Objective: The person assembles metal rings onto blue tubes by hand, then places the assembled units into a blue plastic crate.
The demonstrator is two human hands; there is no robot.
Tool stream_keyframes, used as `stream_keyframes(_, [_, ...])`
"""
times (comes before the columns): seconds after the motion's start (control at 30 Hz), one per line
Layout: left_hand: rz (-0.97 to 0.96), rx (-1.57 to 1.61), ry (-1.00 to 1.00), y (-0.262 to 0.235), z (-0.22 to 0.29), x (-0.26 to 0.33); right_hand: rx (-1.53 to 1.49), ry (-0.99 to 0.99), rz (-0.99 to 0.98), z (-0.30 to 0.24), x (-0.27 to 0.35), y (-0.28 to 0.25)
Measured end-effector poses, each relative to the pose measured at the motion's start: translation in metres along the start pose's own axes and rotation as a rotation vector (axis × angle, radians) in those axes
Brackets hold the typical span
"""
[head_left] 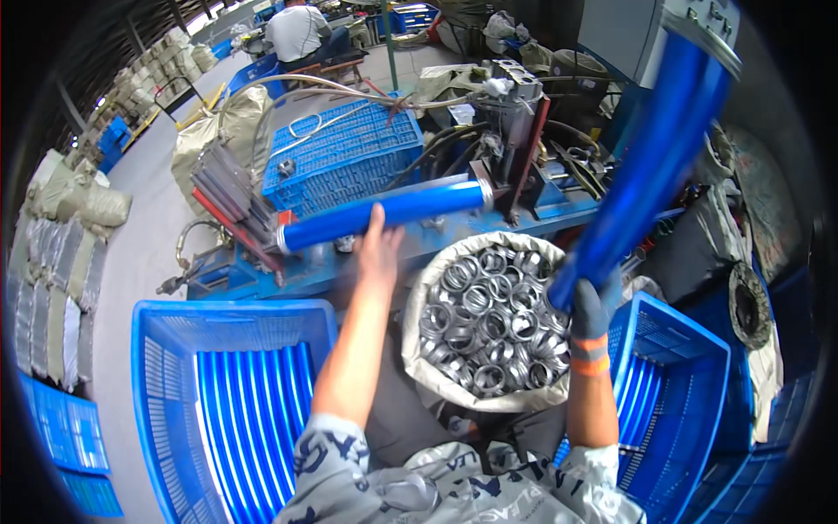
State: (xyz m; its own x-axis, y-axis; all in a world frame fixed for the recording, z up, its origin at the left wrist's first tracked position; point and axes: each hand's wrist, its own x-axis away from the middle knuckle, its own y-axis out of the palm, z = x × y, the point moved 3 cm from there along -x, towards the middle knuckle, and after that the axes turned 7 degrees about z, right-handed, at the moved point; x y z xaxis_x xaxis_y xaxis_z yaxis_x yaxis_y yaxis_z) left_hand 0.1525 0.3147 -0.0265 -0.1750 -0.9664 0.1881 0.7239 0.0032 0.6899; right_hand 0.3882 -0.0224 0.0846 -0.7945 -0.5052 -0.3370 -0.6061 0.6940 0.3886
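A shiny blue tube [428, 203] with threaded silver ends lies nearly level between the clamping parts of a bench machine. My bare left hand [378, 253] is at its near side, one finger stretched up across it and the others apart; motion blurs this hand slightly. My right hand [595, 310], in a dark glove with an orange cuff, grips the lower end of a second blue tube [642, 166]. That tube slants up to the right, a silver metal collar [707, 44] on its top end. Between my arms, many loose metal rings [497, 323] fill a pale sack [419, 358].
Blue crates [144, 384] flank me; the left one holds several blue tubes [253, 419], as does the right crate [711, 402]. Behind the blue machine bench [297, 286] stand stacked blue baskets [349, 140] and hoses. A grey cabinet [615, 39] is at far right. Another person [298, 35] sits far back.
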Motion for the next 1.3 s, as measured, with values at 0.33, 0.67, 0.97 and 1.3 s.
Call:
stream_keyframes(0.33, [0.317, -0.08, -0.184, -0.047, -0.072, -0.142, 0.317, 0.027, 0.153, -0.061, 0.115, -0.17])
stream_keyframes(0.67, [0.294, -0.166, -0.218, -0.059, -0.072, -0.155, 0.3, 0.105, 0.178, -0.049, 0.109, -0.175])
stream_keyframes(0.97, [0.207, -0.281, -0.284, -0.063, -0.094, -0.143, 0.913, -0.039, 0.616, -0.135, 0.225, -0.421])
stream_keyframes(1.3, [0.086, -0.432, -0.271, -0.141, 0.014, -0.186, 1.911, 1.115, 0.914, -0.161, 0.533, -0.652])
